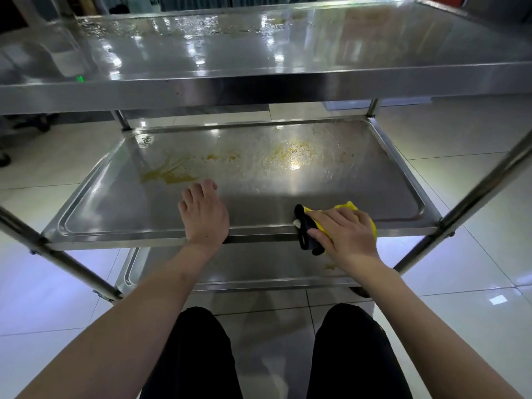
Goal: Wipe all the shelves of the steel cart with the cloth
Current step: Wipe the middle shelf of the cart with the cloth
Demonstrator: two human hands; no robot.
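Beyond the right hand (344, 231) gripping the cloth (349, 210), the middle shelf (121, 203) lies open; top shelf (259, 84) overhangs; left hand (203, 216) blocks leftward.

Both forearms are bare to the lower edge of the picture, with no sleeves, watch or bracelet showing. The left hand (205, 216) and right hand (347, 231) wear no gloves and no rings. Nails are short and unpainted where they can be seen. Both legs (198, 358) are covered in plain black trousers, without visible seams or markings.
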